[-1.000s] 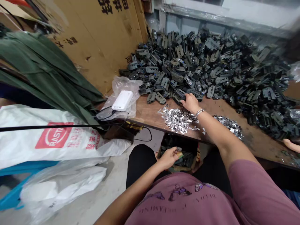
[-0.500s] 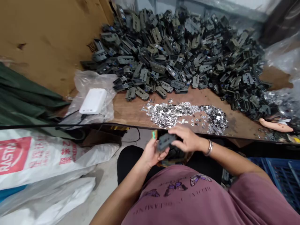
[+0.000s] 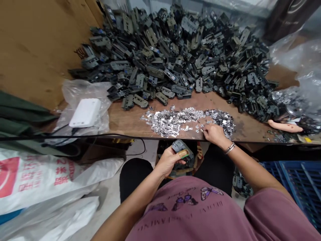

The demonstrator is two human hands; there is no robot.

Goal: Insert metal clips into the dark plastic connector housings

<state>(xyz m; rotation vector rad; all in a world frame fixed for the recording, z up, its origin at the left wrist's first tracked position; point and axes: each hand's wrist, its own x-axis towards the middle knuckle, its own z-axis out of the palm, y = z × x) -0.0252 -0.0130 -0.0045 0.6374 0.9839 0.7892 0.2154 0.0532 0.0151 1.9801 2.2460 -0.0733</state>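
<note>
My left hand (image 3: 168, 160) is closed around a dark grey plastic housing (image 3: 179, 146), held over my lap just below the table edge. A yellow-and-green wrap covers the thumb of that hand and lies across the housing. On the table, my right hand (image 3: 214, 134) pinches at a small shiny metal piece (image 3: 202, 131) near the front edge; the fingertips partly hide it. To its left spreads a heap of bright flat metal pieces (image 3: 165, 123). Behind my right hand lies a darker heap of small metal pieces (image 3: 223, 117), with a few loose ones between the heaps.
A large pile of dark grey housings (image 3: 160, 60) covers the back of the table (image 3: 125, 117). A white box (image 3: 85, 112) with a cable rests on clear plastic at left. A skin-toned curved object (image 3: 285, 126) lies at right. Blue crates (image 3: 293, 180) stand lower right.
My right hand has left the housing and moved right and up to the metal pieces on the table. The left hand still holds the housing, now turned. The view has shifted slightly.
</note>
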